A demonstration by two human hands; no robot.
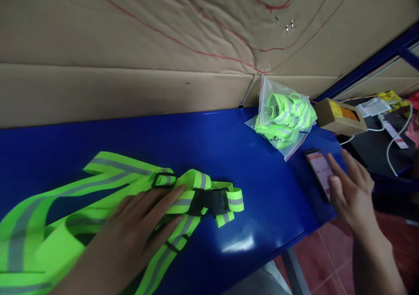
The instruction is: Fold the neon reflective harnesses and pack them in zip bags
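The straps (114, 166) lie on the table (209, 146) under the left hand (134, 223), fingers outstretched; any pinch is hidden. The right hand (353, 192), loosely spread, empty, is at the phone (319, 168). Webbing looks light, limp; the stiff buckle (214, 201) seems surest to grip.

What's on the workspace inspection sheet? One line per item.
Surface: blue tabletop, glossy, light reflected near its front edge.
Handled things: neon reflective straps, loosely spread, with black buckle; phone, screen lit.
Clutter: clear-bagged neon bands, brown box.
Grip: left hand on the straps, closure unclear; right hand open beside the phone, contact unclear.
Cables: white cable looping at right.
Surroundings: cardboard wall with red lines; red tiled floor.
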